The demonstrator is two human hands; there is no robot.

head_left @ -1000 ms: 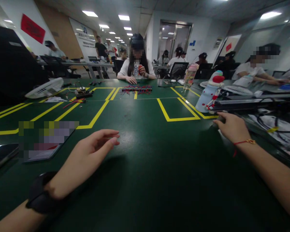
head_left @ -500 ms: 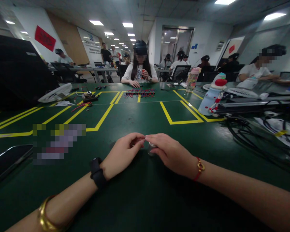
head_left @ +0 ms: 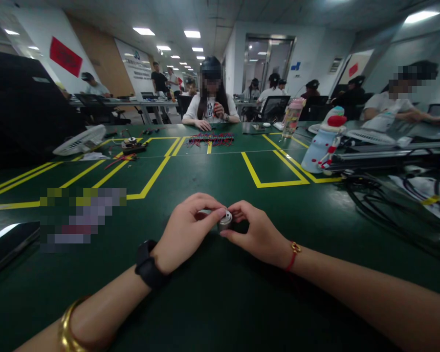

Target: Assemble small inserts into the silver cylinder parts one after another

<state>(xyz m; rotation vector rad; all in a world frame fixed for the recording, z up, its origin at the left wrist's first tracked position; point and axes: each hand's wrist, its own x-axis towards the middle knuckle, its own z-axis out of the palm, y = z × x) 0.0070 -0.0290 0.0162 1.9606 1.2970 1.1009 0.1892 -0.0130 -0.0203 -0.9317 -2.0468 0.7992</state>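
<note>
A small silver metal cylinder (head_left: 225, 225) stands upright on the green table (head_left: 220, 313) between my hands. Its top face shows a raised round part with a dark spot. From the left, the thumb and fingertips of my left hand (head_left: 188, 226) close on the top edge of the cylinder. My right hand (head_left: 258, 233) curves around the other side, thumb at the near lower edge and fingertips at the far upper edge. The far side of the cylinder is hidden behind the fingers.
A phone-like black slab (head_left: 11, 249) lies at left beside a blurred-out patch. Black cables (head_left: 374, 210) spread at right, near a blue bottle (head_left: 317, 151). Loose wired parts (head_left: 132, 145) and a wire bundle (head_left: 211, 140) lie farther back, where a person (head_left: 210, 105) sits opposite.
My right hand has tilted back and its fingers have opened into a curve, uncovering the cylinder's top. My left thumb and fingertips have come onto its upper edge. The view has shifted slightly.
</note>
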